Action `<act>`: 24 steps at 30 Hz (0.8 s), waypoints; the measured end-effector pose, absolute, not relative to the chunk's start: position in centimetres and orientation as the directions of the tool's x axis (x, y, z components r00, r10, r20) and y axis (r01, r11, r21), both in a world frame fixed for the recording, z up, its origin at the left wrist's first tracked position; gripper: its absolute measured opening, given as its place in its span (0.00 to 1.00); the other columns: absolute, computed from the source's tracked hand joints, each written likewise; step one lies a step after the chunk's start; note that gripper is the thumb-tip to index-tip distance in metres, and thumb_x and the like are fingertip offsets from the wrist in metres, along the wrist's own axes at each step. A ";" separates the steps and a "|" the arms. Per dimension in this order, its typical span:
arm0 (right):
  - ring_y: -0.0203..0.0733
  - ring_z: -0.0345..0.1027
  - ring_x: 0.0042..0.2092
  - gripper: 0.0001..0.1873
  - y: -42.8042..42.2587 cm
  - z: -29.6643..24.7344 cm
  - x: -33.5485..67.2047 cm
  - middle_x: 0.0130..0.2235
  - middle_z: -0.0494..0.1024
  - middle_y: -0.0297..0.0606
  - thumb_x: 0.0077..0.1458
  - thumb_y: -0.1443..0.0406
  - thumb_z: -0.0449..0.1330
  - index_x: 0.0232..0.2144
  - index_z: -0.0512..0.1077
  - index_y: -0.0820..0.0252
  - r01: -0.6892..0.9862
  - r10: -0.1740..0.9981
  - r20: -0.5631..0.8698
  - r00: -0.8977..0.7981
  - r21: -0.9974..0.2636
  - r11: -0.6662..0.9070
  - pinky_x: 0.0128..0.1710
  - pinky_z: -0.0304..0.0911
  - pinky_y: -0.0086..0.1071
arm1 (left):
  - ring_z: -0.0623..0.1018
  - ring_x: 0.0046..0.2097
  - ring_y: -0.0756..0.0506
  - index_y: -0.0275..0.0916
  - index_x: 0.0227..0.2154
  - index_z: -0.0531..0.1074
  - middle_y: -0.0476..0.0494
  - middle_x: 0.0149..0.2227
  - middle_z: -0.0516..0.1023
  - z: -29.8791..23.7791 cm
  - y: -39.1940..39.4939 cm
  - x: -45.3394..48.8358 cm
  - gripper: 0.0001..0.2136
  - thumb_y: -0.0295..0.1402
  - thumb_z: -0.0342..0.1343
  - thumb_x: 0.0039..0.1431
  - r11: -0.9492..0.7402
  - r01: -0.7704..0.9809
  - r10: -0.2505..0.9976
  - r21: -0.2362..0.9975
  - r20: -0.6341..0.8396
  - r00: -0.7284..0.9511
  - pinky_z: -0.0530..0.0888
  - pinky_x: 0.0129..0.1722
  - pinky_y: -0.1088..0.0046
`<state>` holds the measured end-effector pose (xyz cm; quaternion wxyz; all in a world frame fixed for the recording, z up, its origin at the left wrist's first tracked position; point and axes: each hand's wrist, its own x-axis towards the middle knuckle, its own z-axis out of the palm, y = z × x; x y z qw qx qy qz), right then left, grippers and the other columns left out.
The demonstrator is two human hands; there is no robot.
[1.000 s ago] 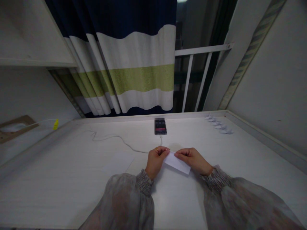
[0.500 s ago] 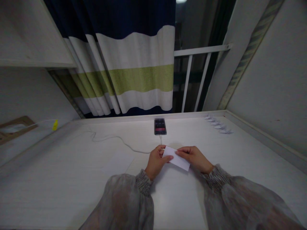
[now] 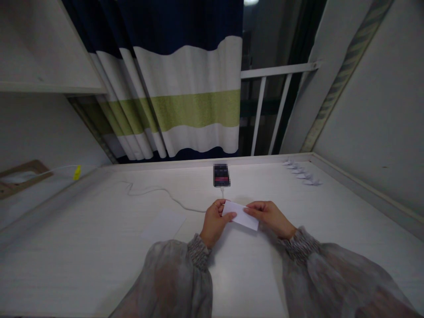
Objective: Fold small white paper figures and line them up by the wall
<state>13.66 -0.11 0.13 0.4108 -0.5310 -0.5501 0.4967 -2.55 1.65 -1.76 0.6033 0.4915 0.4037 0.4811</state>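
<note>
A folded piece of white paper (image 3: 243,218), narrow and rectangular, is held between my two hands above the desk, tilted down toward the right. My left hand (image 3: 214,223) grips its left end, thumb on top and fingers behind. At the upper edge, my right hand (image 3: 270,217) pinches the paper between thumb and fingers; part of those fingers is hidden behind the sheet. Flat on the desk, left of my left hand, lie pale white sheets of paper (image 3: 162,224) that barely stand out from the surface.
A phone (image 3: 221,175) with a blurred screen stands at the back of the white desk (image 3: 109,260), a white cable (image 3: 172,198) running left from it. Several folded paper figures (image 3: 301,172) line the back right. A striped curtain (image 3: 195,106) hangs behind.
The folded paper has turned slightly, its right end now higher and a little further left. Both hands keep their hold on it, almost in place.
</note>
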 end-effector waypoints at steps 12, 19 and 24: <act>0.33 0.62 0.23 0.19 -0.1 -0.2 13.8 0.21 0.73 0.35 0.37 0.53 0.61 0.23 0.73 0.66 0.185 0.991 -0.063 -0.115 -0.982 -0.040 0.23 0.56 0.27 | 0.72 0.27 0.52 0.34 0.29 0.66 0.48 0.26 0.73 -2.0 1.8 -2.7 0.16 0.29 0.62 0.34 0.018 -0.163 0.975 0.987 0.019 0.221 0.68 0.25 0.79; 0.33 0.62 0.23 0.18 -0.1 0.0 13.8 0.21 0.73 0.35 0.37 0.54 0.61 0.23 0.73 0.67 0.163 0.992 -0.068 -0.103 -0.985 -0.050 0.24 0.56 0.27 | 0.71 0.27 0.52 0.34 0.30 0.65 0.49 0.26 0.72 -2.3 1.9 -2.7 0.16 0.29 0.62 0.35 0.015 -0.164 0.973 0.986 0.023 0.229 0.68 0.26 0.78; 0.32 0.61 0.22 0.18 -0.2 0.1 13.7 0.20 0.72 0.34 0.36 0.54 0.61 0.22 0.72 0.66 0.156 0.992 -0.076 -0.103 -0.986 -0.060 0.22 0.55 0.27 | 0.71 0.28 0.52 0.34 0.31 0.65 0.48 0.27 0.72 -2.1 1.8 -2.8 0.18 0.31 0.63 0.34 0.012 -0.161 0.964 0.987 0.031 0.264 0.68 0.29 0.76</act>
